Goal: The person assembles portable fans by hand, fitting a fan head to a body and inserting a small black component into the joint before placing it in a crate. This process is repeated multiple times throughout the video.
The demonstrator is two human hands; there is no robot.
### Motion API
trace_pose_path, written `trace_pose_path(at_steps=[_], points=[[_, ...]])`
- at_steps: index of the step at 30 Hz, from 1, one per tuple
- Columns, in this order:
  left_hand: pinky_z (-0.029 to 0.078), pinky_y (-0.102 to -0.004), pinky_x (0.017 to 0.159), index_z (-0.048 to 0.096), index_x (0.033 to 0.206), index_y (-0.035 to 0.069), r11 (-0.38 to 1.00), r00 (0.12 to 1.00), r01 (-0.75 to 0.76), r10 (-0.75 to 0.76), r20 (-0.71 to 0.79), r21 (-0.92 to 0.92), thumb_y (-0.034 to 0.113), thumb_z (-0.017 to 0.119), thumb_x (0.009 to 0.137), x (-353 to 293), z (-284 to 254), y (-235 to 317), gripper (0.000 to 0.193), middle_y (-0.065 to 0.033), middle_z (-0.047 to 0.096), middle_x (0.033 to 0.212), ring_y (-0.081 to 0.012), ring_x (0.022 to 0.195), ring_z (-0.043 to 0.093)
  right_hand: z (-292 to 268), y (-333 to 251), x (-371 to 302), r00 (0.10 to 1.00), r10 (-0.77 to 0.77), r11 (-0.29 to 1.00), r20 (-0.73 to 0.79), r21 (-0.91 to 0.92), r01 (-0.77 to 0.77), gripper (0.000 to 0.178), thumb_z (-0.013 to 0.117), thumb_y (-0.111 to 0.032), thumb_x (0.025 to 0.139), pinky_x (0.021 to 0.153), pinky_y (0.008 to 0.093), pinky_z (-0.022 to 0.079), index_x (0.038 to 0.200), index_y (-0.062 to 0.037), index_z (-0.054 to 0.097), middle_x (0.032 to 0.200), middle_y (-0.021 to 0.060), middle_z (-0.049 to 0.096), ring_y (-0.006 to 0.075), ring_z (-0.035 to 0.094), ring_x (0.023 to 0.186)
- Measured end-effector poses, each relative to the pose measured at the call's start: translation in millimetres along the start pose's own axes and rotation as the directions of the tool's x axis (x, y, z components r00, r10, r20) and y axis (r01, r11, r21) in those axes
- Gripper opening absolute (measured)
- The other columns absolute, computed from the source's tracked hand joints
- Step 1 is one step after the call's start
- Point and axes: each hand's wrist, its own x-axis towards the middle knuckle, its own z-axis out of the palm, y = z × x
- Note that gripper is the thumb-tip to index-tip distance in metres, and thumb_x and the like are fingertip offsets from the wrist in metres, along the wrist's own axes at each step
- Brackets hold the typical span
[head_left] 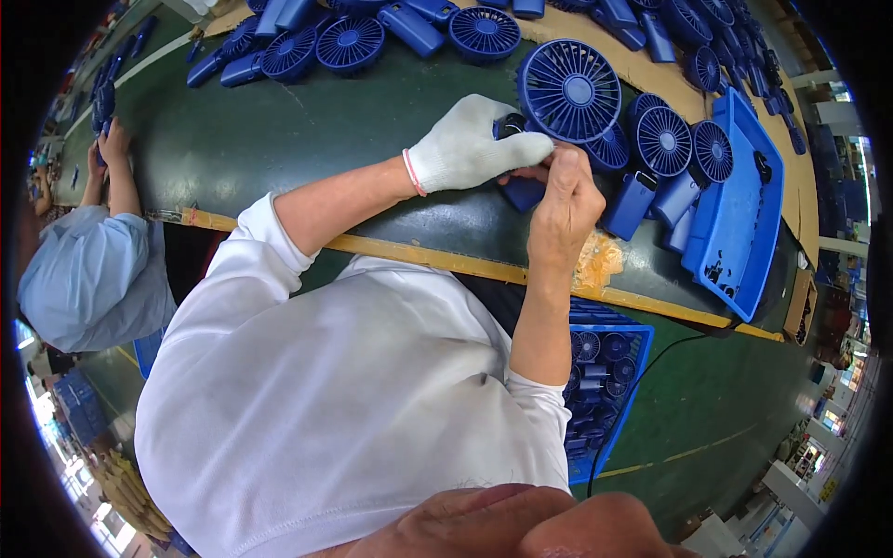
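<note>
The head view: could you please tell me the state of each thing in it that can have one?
Blue handheld fan, held, grille facing up.
Left hand, gloved, apparently closed around that fan.
Right hand, bare, fingers bent, grip partly hidden.
Loose handheld fans, lying on the table.
Blue plastic tray, open, with small black parts inside.
Blue plastic crate, open, loaded with fans.

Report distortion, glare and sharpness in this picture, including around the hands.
Head view: strong fisheye bend, the yellow table edge curving and the corners black; head view: pale sheen on the green tabletop, background overexposed in places; head view: gloved left hand and large fan fairly sharp, but detail beside the bare right hand too small to make out.
</note>
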Motion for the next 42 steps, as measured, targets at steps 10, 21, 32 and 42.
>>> trace_pose_path(at_steps=[10,21,32,42], points=[[0.047,-0.0244,0.053,0.063,0.095,0.002,0.875,0.968,0.25,-0.219,0.121,-0.414,0.054,0.024,0.101,-15,7,5,0.065,-0.0053,0.062,0.064,-0.0126,0.052,0.058,14,-17,7,0.862,0.487,0.74,0.141,0.458,-0.493,0.029,0.071,-0.022,0.083,0.032,0.0225,0.035,0.098,0.0014,0.063,0.071,0.0043,0.062,0.0068,0.05,0.044],[0.052,-0.029,0.074,0.059,0.112,0.0,0.922,0.987,0.121,-0.15,-0.053,-0.367,0.048,0.035,0.101,6,10,-17,0.054,-0.0108,0.066,0.098,-0.0179,0.08,0.063,-91,7,21,0.907,-0.389,0.426,-0.159,-0.904,0.024,0.032,0.077,-0.026,0.076,0.072,0.041,0.05,0.086,0.0013,0.064,0.092,0.0164,0.061,0.0338,0.061,0.085],[0.051,-0.027,0.064,0.06,0.105,0.001,0.795,0.93,0.366,-0.337,0.15,-0.483,0.039,0.065,0.09,43,51,-1,0.04,-0.0033,0.062,0.089,-0.0086,0.071,0.057,-80,34,32,0.918,0.294,0.819,-0.265,-0.426,-0.385,0.054,0.077,-0.022,0.068,0.081,0.0401,0.051,0.107,0.0087,0.056,0.094,0.025,0.066,0.0355,0.066,0.086],[0.05,-0.0265,0.062,0.059,0.104,0.003,0.846,0.924,0.338,-0.381,-0.025,-0.413,0.039,0.067,0.087,39,54,-9,0.04,-0.0017,0.061,0.086,-0.0097,0.069,0.057,-87,40,23,0.937,-0.035,0.893,-0.349,-0.431,-0.127,0.062,0.077,-0.024,0.069,0.075,0.0358,0.052,0.114,0.0095,0.051,0.088,0.0195,0.065,0.0265,0.065,0.078]])
